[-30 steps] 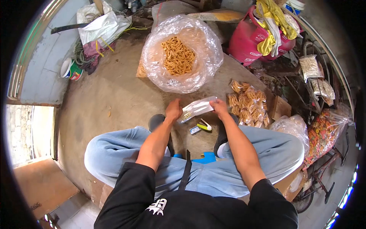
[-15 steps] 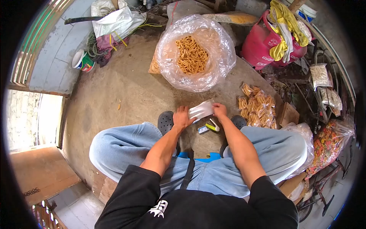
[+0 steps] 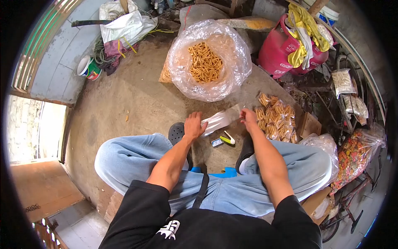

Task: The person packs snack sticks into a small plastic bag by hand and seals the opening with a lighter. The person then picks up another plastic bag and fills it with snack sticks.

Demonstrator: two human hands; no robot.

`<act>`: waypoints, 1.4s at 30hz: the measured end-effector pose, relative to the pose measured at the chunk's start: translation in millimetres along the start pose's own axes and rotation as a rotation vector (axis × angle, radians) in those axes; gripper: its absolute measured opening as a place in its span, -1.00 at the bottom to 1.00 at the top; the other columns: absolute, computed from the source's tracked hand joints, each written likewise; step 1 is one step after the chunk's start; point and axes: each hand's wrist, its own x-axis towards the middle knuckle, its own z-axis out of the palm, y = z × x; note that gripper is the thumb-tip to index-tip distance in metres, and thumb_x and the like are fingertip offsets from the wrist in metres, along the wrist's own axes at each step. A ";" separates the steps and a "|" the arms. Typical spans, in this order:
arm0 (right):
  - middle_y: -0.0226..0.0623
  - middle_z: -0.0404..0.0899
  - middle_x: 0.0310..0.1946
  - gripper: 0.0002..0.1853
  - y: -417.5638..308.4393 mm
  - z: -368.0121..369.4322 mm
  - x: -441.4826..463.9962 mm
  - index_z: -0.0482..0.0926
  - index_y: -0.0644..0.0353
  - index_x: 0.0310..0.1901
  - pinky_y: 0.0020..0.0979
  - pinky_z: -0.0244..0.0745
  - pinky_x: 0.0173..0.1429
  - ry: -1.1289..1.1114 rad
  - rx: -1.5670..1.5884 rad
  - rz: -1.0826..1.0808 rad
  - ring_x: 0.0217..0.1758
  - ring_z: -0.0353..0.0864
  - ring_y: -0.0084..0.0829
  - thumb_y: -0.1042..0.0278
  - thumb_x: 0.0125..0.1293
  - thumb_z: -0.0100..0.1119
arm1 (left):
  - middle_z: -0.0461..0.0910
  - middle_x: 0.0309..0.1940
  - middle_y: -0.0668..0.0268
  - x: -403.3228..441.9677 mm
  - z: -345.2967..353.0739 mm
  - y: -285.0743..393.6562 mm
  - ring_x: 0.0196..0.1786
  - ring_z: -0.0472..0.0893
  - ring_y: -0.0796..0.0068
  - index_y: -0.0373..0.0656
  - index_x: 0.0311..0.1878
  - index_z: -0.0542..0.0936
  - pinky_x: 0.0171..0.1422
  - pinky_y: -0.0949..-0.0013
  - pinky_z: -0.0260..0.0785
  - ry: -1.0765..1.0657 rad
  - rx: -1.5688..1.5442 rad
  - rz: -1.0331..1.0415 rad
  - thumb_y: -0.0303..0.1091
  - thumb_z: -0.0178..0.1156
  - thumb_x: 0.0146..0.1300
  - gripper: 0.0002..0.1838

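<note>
A clear plastic bag (image 3: pixel 222 120) stretches between my two hands, low over the floor. My left hand (image 3: pixel 194 124) lies at its left end, fingers curled down at the plastic. At the upper right corner, my right hand (image 3: pixel 248 117) pinches the plastic. Just below the bag sit a green stapler (image 3: pixel 227 140) and a small blue and white box (image 3: pixel 217 142). Further forward stands a big open plastic sack (image 3: pixel 236 62) with brown stick snacks (image 3: pixel 204 63) inside. Filled snack packets (image 3: pixel 275 118) are piled right of my right hand.
Pink gas cylinders (image 3: pixel 278 52) with yellow cloths (image 3: pixel 306 31) stand at the upper right. A sack of colourful pieces (image 3: pixel 356 153) leans at the right. A small tub (image 3: pixel 88 68) and a white sack (image 3: pixel 128 23) are at the upper left.
The bag was bunched between my hands half a second ago and is now drawn out longer. My right hand has moved right, away from my left hand. The camera view has shifted slightly.
</note>
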 end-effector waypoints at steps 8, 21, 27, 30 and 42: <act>-0.48 0.57 -0.48 -0.87 -160.8 -42.8 -2.0 0.54 0.06 -0.33 -0.43 0.37 -0.44 -0.240 -0.346 -0.058 -0.43 0.52 -0.58 0.21 0.22 0.13 | 0.60 -0.31 0.14 82.3 -103.4 52.5 -0.27 0.60 0.07 -0.13 -0.17 0.51 -0.22 0.11 0.46 -0.182 0.122 0.488 -0.29 0.14 0.17 -0.80; -0.55 0.56 -0.39 -0.78 -326.1 57.1 -208.4 0.58 0.17 -0.20 -0.58 0.42 -0.32 -0.725 -0.526 -0.670 -0.35 0.47 -0.72 0.18 0.38 0.11 | 0.46 0.18 0.14 124.6 -303.0 142.2 0.27 0.40 0.31 -0.29 0.26 0.37 0.33 0.23 0.24 -0.207 -0.552 0.343 -0.02 0.36 0.13 -0.25; -0.57 0.54 -0.45 -0.80 -330.1 74.1 -244.6 0.64 0.20 -0.22 -0.60 0.35 -0.36 -0.613 -0.558 -0.806 -0.41 0.40 -0.75 0.24 0.30 0.22 | 0.60 -0.18 0.36 96.0 -312.1 151.0 -0.11 0.54 0.64 -0.23 -0.09 0.58 0.00 0.47 0.40 -0.246 -0.834 0.249 -0.22 0.38 0.15 -0.65; -0.56 0.54 -0.48 -0.81 -330.8 74.8 -255.5 0.67 0.21 -0.23 -0.61 0.32 -0.34 -0.573 -0.581 -0.825 -0.40 0.38 -0.78 0.26 0.26 0.27 | 0.61 -0.20 0.36 89.8 -312.0 153.2 -0.14 0.55 0.66 -0.24 -0.12 0.59 -0.04 0.53 0.41 -0.182 -0.946 0.233 -0.31 0.34 0.20 -0.74; -0.45 0.55 -0.39 -0.72 -333.0 68.4 -263.9 0.65 0.31 -0.18 -0.55 0.35 -0.16 -0.370 -0.381 -1.151 -0.27 0.45 -0.65 0.23 0.39 0.11 | 0.68 -0.39 0.34 91.7 -324.5 151.5 -0.35 0.56 0.69 -0.29 -0.21 0.68 -0.26 0.58 0.42 -0.093 -0.972 0.240 -0.28 0.24 0.29 -0.77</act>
